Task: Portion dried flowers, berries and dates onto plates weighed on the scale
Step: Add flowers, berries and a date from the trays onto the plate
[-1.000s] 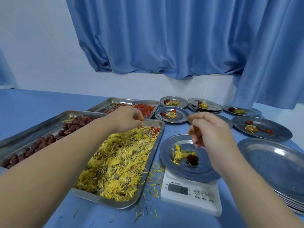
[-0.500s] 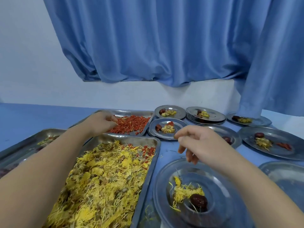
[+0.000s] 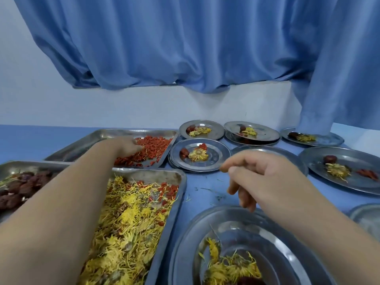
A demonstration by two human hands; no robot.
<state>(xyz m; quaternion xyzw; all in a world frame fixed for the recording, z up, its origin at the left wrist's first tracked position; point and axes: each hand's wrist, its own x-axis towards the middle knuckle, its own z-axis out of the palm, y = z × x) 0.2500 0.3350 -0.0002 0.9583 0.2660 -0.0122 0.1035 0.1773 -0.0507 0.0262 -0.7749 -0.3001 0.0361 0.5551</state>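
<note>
My left hand (image 3: 127, 145) reaches into the far tray of red berries (image 3: 158, 146), its curled fingertips pressed into the pile; whether it holds any is hidden. My right hand (image 3: 261, 179) hovers above the near plate (image 3: 185, 243), fingers hanging loose and apart, with nothing in them. That plate carries yellow dried flowers (image 3: 224, 266) and a dark date (image 3: 248, 282) at the frame's bottom edge. The scale is out of view. A long tray of yellow dried flowers (image 3: 131, 219) lies under my left forearm. A tray of dates (image 3: 18, 189) is at the left.
Several filled plates stand at the back: one beside the berry tray (image 3: 218, 161), two behind it (image 3: 216, 128) (image 3: 265, 130), and more at the right (image 3: 362, 161). An empty plate's rim (image 3: 368, 217) shows at the right edge. A blue curtain (image 3: 185, 48) hangs behind the table.
My left hand has moved from the flower tray's far end forward into the red berries. My right hand has opened its pinch. The view has tilted up, and the scale has dropped out of view.
</note>
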